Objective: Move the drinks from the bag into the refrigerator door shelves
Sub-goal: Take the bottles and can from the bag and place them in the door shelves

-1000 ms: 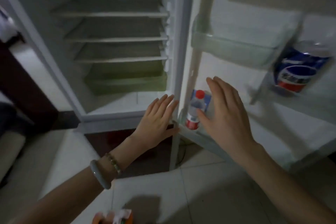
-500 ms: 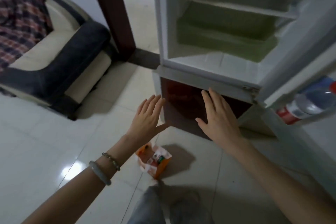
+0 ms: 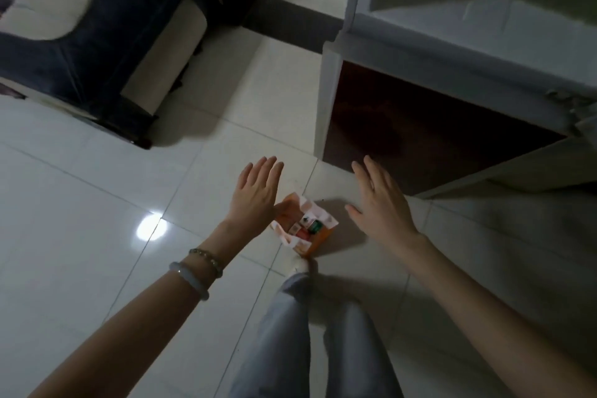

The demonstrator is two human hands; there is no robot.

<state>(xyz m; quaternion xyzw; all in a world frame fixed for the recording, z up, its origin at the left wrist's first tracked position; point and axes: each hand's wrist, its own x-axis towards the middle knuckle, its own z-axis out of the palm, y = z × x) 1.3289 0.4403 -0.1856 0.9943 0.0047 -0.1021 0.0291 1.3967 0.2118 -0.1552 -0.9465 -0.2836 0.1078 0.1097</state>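
Orange-white bag [image 3: 303,226] (white floor tiles [image 3: 80,203])

A home, seemingly a living area: cushioned sofa [image 3: 97,26] on glossy white floor tiles [image 3: 80,203]; open refrigerator [image 3: 420,39] alongside

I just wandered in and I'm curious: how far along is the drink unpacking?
Done: the refrigerator stands open. Its door shelves are out of view, so what is already stowed cannot be told. In hand: nothing. The left hand and right hand hover open over the bag on the floor. Left: drinks show inside the bag, to be lifted out and shelved.
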